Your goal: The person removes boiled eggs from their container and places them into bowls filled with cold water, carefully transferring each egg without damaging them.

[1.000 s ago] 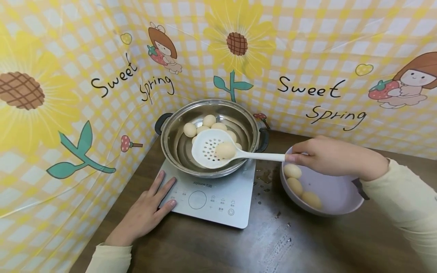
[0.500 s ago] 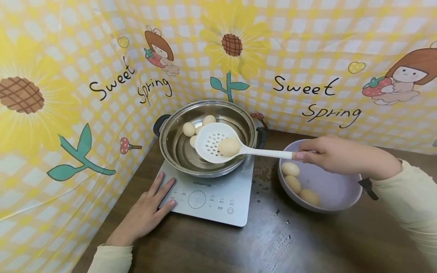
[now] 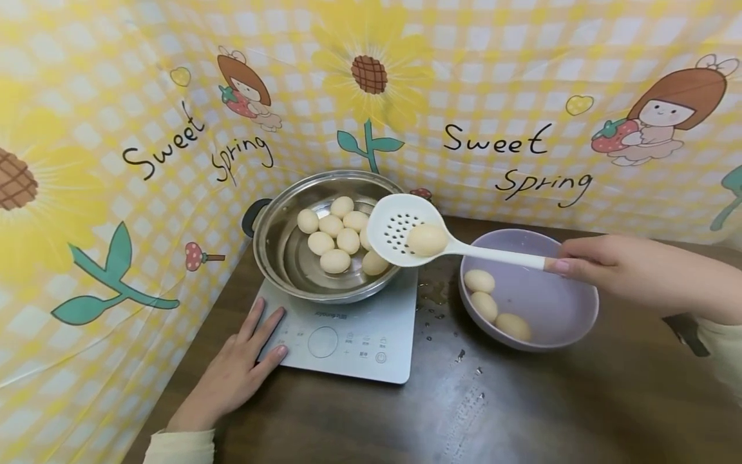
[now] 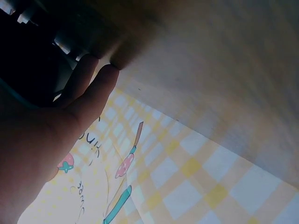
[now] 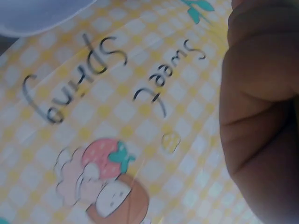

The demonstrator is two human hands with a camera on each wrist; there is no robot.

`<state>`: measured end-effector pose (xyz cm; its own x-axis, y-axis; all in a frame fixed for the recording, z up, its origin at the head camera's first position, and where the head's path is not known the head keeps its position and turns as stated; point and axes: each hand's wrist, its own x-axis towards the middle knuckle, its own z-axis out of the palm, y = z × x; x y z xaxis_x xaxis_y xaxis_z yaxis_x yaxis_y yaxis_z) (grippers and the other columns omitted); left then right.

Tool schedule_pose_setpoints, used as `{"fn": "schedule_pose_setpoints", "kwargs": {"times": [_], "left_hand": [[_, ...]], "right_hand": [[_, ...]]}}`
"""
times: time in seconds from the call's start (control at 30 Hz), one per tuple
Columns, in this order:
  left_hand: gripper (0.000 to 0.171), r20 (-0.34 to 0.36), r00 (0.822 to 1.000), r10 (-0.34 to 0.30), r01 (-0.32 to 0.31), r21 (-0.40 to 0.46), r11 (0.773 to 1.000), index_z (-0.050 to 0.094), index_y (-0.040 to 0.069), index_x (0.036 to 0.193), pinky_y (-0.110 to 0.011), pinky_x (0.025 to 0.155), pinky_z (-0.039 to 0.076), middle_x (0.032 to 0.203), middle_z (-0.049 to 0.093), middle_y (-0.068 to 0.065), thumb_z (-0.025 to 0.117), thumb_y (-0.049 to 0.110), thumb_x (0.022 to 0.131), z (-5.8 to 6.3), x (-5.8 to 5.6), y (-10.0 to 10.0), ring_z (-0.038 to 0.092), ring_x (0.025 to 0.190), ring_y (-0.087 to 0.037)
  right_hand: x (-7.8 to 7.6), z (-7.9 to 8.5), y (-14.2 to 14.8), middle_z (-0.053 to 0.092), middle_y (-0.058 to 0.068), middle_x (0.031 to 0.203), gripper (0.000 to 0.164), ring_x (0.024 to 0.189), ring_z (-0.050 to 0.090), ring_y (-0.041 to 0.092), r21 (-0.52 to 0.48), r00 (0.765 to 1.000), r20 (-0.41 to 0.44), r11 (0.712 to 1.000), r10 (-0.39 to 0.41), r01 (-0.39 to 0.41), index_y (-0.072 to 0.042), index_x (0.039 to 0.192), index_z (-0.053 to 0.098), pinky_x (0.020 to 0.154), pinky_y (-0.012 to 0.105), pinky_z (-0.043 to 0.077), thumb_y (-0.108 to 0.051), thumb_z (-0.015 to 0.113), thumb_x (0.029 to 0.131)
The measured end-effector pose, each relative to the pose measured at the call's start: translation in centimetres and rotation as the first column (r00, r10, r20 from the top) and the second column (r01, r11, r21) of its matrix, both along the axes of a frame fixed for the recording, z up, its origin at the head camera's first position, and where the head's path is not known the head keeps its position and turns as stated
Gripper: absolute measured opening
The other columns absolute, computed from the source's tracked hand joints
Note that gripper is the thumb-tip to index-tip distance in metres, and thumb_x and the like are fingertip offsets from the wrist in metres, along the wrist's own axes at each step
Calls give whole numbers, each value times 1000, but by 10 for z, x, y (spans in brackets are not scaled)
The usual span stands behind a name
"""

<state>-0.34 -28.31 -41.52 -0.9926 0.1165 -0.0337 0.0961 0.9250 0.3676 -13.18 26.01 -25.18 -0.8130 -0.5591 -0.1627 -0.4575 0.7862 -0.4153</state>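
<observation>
In the head view my right hand (image 3: 614, 267) grips the end of a white slotted ladle (image 3: 406, 216) by its handle. One egg (image 3: 428, 240) lies in the ladle's bowl, held above the right rim of a steel pot (image 3: 290, 277). Several eggs (image 3: 348, 240) sit in the pot. A lilac bowl (image 3: 551, 309) stands under the ladle's handle, with several eggs (image 3: 484, 305) along its left side. My left hand (image 3: 232, 367) rests with its fingers spread on the left edge of a white induction cooker (image 3: 359, 370). In the right wrist view the curled right hand (image 5: 261, 107) fills the right side.
Under everything is a dark wooden table (image 3: 417, 425), with water drops (image 3: 460, 354) between cooker and bowl. A yellow checked cloth (image 3: 498, 77) covers the walls behind and to the left. The pot's black side handle (image 3: 250, 218) juts out at the left.
The ladle with its egg has moved right, from over the middle of the pot to its right rim, uncovering the eggs below. My left hand stays on the cooker's edge; the view has shifted slightly.
</observation>
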Motion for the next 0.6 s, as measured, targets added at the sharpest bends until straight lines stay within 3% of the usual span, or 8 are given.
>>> {"fn": "schedule_pose_setpoints", "kwargs": {"times": [0.17,0.3,0.5,0.6], "left_hand": [[66,0,1000,5,-5,0,1000,25,26,163,-73,87,39,169,2,-11,51,46,105,3,4,-3,42,125,-59],[66,9,1000,2,-2,-4,1000,25,25,163,-72,87,39,169,1,-12,51,46,105,4,6,-3,44,124,-58],[66,9,1000,3,-3,-4,1000,24,26,163,-72,87,39,169,0,-11,50,46,106,5,7,-2,43,124,-58],[66,13,1000,3,-3,-4,1000,23,26,163,-72,88,39,169,-1,-11,50,46,106,4,8,-3,42,126,-58]], "right_hand": [[7,-10,28,55,-16,77,15,73,51,6,49,995,-94,999,-15,20,-31,94,63,64,28,40,-32,55,106],[15,-22,51,45,-13,68,16,63,43,4,66,989,-134,995,-67,76,-31,91,62,57,27,35,-28,56,106],[28,-42,82,34,-14,56,19,50,31,4,-17,953,-253,986,-165,167,-25,85,63,46,27,27,-21,60,104],[31,-52,97,32,-14,55,22,48,30,3,-37,946,-265,982,-188,185,-24,83,62,43,26,27,-20,58,104]]}}
